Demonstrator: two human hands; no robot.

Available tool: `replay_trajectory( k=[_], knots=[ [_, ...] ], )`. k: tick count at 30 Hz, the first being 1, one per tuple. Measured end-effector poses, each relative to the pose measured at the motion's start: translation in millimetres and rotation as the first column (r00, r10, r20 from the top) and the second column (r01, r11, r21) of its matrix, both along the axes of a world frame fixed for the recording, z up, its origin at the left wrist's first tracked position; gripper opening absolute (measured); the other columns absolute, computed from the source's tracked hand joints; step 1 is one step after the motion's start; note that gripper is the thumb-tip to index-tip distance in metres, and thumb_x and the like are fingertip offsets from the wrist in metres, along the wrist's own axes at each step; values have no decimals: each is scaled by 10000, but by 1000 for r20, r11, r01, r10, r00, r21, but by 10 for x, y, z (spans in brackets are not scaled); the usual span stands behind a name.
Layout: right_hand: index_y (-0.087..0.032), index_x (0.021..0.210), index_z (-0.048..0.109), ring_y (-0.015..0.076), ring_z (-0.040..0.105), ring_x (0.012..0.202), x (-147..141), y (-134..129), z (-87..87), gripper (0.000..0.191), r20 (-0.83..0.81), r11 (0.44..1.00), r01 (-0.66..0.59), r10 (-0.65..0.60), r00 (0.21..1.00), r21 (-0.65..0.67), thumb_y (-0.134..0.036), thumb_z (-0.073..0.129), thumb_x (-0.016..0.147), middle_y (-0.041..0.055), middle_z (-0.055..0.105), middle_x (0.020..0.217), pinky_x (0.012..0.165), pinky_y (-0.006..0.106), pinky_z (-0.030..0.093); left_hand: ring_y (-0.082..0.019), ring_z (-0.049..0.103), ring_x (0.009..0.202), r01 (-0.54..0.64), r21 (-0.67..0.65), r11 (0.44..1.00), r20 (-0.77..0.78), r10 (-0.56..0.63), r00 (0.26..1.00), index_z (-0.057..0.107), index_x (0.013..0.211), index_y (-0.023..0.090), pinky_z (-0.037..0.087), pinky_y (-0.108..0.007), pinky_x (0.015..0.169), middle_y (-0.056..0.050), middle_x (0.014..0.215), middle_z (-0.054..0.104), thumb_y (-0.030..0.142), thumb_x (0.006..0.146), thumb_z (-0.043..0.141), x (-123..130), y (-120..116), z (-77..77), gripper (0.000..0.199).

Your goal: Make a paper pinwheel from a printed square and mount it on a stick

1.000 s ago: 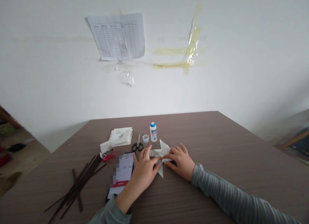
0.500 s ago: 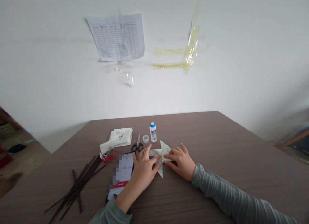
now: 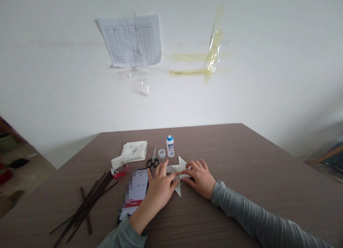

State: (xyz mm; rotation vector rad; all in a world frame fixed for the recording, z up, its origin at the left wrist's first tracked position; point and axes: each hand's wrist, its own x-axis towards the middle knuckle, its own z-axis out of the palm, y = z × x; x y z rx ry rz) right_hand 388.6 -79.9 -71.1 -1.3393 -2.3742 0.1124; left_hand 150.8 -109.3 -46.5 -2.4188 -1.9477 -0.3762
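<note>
A paper pinwheel (image 3: 182,163) folded from printed paper lies low over the table between my two hands. My left hand (image 3: 160,185) grips its left side near the centre with thumb and index finger, the other fingers raised. From the right, my right hand (image 3: 201,179) pinches the pinwheel close to the middle. Its points stick out above and below my fingers, while the centre is partly covered by them. Just behind stands a white glue bottle (image 3: 170,148) with a blue cap, beside a small clear cap (image 3: 161,153) and black-handled scissors (image 3: 153,161).
A phone (image 3: 138,191) showing a timer lies left of my left hand. Thin dark sticks (image 3: 85,207) are heaped farther left, near a small red-and-white box (image 3: 118,166). A stack of paper squares (image 3: 134,150) sits behind. The wall (image 3: 187,105) borders the table's far edge.
My right hand has shifted very slightly left, and the fingers at the pinwheel's centre have closed in a little. The phone timer went from 03:56 to 03:57.
</note>
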Motion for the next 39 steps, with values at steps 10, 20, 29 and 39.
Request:
replay_trajectory(
  k=[10, 20, 29, 39],
  knots=[
    [-471, 1510, 983, 440, 850, 1505, 33, -1, 24, 347, -46, 996, -42, 38, 998, -76, -360, 750, 1278, 76, 961, 1569, 1530, 952, 368, -509, 733, 1677, 9, 23, 1000, 40, -10, 999, 1022, 1463, 519, 587, -845, 1434, -81, 1859, 789, 327, 1164, 862, -36, -24, -26, 390],
    [-492, 1584, 951, 444, 825, 1526, 51, 5, -17, 391, -53, 995, -58, 53, 997, -85, -361, 719, 1299, 77, 952, 1601, 1531, 1002, 291, -509, 727, 1699, 7, 34, 999, -8, -7, 1000, 981, 1548, 546, 607, -854, 1420, -66, 1887, 778, 315, 1164, 850, -23, -9, -37, 467],
    [-512, 1594, 949, 457, 823, 1531, 35, 7, -3, 388, -14, 996, -43, 42, 999, -73, -361, 758, 1292, 84, 941, 1616, 1509, 1012, 337, -545, 696, 1729, -7, -27, 1000, 12, 8, 1000, 989, 1531, 547, 540, -926, 1445, -71, 1932, 732, 313, 1184, 850, 23, -17, 23, 442],
    [-456, 1574, 954, 439, 811, 1563, -27, -8, 106, 337, 6, 993, -27, 28, 1000, -117, -366, 778, 1301, 97, 937, 1592, 1529, 1011, 290, -533, 704, 1725, -5, -2, 1000, -6, 5, 1000, 993, 1511, 554, 543, -926, 1441, -65, 1914, 752, 325, 1181, 868, 23, -21, 69, 421]
  ],
)
